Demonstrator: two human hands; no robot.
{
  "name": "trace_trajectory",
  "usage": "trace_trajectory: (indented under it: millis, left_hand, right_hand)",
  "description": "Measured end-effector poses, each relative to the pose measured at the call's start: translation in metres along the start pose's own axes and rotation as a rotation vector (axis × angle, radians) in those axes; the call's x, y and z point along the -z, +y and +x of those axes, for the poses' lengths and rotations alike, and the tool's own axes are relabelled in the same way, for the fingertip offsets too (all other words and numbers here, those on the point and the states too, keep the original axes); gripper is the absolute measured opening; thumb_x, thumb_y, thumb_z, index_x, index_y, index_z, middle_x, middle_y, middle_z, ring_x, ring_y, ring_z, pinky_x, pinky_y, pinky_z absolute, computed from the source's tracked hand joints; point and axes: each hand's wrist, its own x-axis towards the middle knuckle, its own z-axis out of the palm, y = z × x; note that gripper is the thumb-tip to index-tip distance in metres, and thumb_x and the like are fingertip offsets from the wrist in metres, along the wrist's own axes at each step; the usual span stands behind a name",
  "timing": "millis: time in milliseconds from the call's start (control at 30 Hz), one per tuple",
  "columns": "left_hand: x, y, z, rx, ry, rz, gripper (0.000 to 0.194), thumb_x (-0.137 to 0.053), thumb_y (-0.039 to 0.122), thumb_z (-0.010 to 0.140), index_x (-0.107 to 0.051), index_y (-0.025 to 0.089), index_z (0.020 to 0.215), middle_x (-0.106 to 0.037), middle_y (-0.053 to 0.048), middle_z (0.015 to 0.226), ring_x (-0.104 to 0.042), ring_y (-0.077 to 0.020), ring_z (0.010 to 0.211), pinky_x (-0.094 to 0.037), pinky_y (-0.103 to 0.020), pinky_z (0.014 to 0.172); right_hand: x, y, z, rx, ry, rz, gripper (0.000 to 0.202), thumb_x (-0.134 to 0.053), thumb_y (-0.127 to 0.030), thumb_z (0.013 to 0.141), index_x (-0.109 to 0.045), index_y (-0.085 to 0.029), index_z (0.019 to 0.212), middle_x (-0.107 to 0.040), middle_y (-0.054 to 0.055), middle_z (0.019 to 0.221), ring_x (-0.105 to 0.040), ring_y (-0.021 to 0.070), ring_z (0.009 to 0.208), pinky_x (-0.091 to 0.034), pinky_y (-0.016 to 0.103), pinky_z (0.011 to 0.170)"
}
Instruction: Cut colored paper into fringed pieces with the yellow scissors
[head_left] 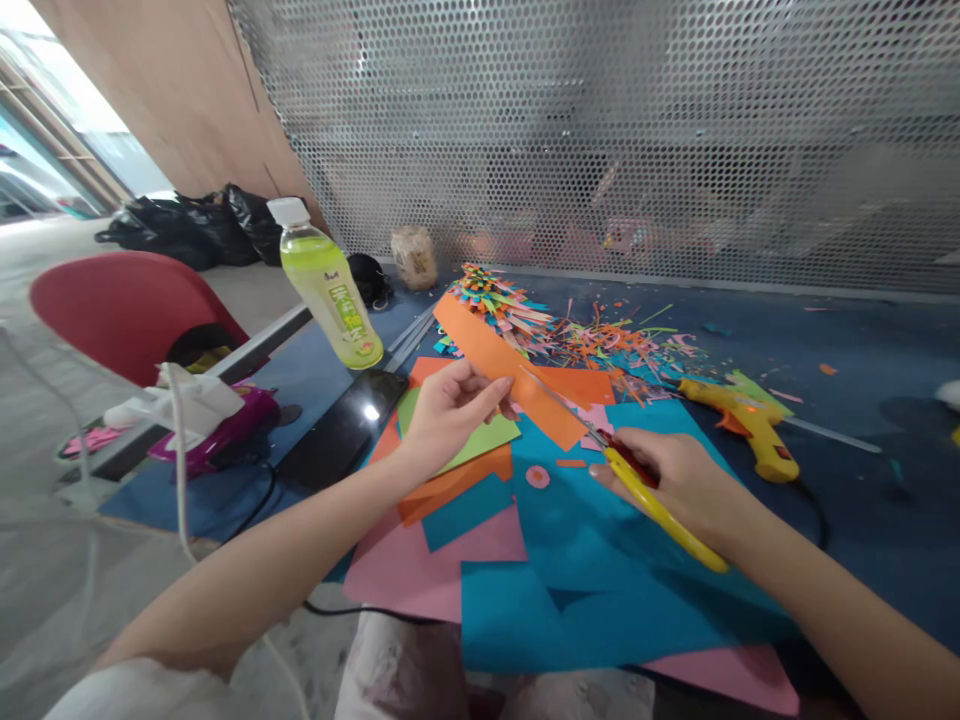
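My left hand (pixel 464 405) pinches an orange paper strip (pixel 487 345) that slants from upper left to lower right. In my right hand (pixel 667 475) is a pair of scissors (pixel 652 505) with yellow handles, its blades lying along the lower end of the strip. Beneath both hands spread blue paper sheets (pixel 600 600), a pink sheet (pixel 405 570), a green piece (pixel 480 445) and more orange pieces. A small pink paper disc (pixel 538 477) with an orange centre rests on the blue paper between my hands.
Behind lie a pile of fringed paper (pixel 487 295) and shredded scraps (pixel 622 345). A yellow glue gun (pixel 742 420) is at right. To the left are a green drink bottle (pixel 334 290), a black phone (pixel 345 425), a purple tissue holder (pixel 217 430) and a red chair (pixel 135 310).
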Motion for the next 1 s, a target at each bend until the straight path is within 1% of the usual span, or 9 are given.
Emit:
trace_trajectory:
  millis: [133, 300, 467, 633, 833, 1000]
  left_hand:
    - [-0.0007, 0.0012, 0.0004, 0.012, 0.029, -0.021, 0.031, -0.073, 0.043, 0.075, -0.059, 0.016, 0.072, -0.066, -0.002, 0.059, -0.058, -0.0098, 0.051, -0.042, -0.022, 0.048]
    - [0.0004, 0.0010, 0.0029, 0.005, 0.078, -0.074, 0.034, -0.074, 0.047, 0.073, -0.058, 0.016, 0.073, -0.064, -0.001, 0.058, -0.056, -0.0092, 0.048, -0.041, -0.023, 0.046]
    - [0.0004, 0.0005, 0.0027, -0.001, 0.046, -0.026, 0.031, -0.072, 0.045, 0.076, -0.059, 0.016, 0.075, -0.065, -0.001, 0.057, -0.057, -0.0098, 0.049, -0.041, -0.023, 0.046]
    - [-0.0001, 0.0000, 0.0004, -0.015, 0.025, 0.016, 0.030, -0.070, 0.043, 0.079, -0.059, 0.016, 0.075, -0.067, -0.002, 0.057, -0.057, -0.0094, 0.049, -0.042, -0.023, 0.048]
    - [-0.0001, 0.0004, 0.0004, -0.015, 0.028, 0.012, 0.031, -0.070, 0.044, 0.078, -0.059, 0.016, 0.073, -0.067, -0.002, 0.057, -0.058, -0.0096, 0.049, -0.042, -0.023, 0.047]
    - [-0.0002, 0.0011, 0.0006, -0.026, 0.023, 0.005, 0.033, -0.071, 0.045, 0.077, -0.058, 0.015, 0.072, -0.067, -0.002, 0.057, -0.058, -0.0093, 0.048, -0.042, -0.022, 0.047]
  right_hand:
    - [0.0002, 0.0014, 0.0001, -0.001, -0.003, -0.023, 0.032, -0.056, -0.048, 0.082, -0.045, -0.023, 0.065, -0.037, -0.004, 0.056, -0.029, 0.0131, 0.055, -0.025, 0.028, 0.050]
    - [0.0013, 0.0003, 0.0007, -0.003, -0.021, -0.045, 0.033, -0.056, -0.049, 0.082, -0.045, -0.023, 0.066, -0.040, -0.004, 0.057, -0.031, 0.0135, 0.056, -0.026, 0.028, 0.050]
    - [-0.0009, 0.0018, 0.0019, 0.038, 0.007, -0.056, 0.029, -0.055, -0.047, 0.082, -0.049, -0.022, 0.068, -0.043, -0.003, 0.058, -0.034, 0.0130, 0.055, -0.028, 0.027, 0.050]
    - [-0.0032, 0.0043, 0.0021, 0.043, 0.018, -0.034, 0.028, -0.056, -0.046, 0.081, -0.050, -0.022, 0.069, -0.040, -0.004, 0.058, -0.034, 0.0124, 0.053, -0.028, 0.026, 0.049]
    - [-0.0002, -0.0021, 0.0011, 0.037, 0.011, -0.030, 0.028, -0.056, -0.042, 0.083, -0.048, -0.021, 0.067, -0.038, -0.005, 0.056, -0.032, 0.0115, 0.054, -0.026, 0.026, 0.049]
    - [0.0021, -0.0026, 0.0011, 0.022, -0.001, -0.070, 0.031, -0.054, -0.046, 0.084, -0.045, -0.022, 0.067, -0.041, -0.004, 0.057, -0.031, 0.0120, 0.055, -0.025, 0.028, 0.051]
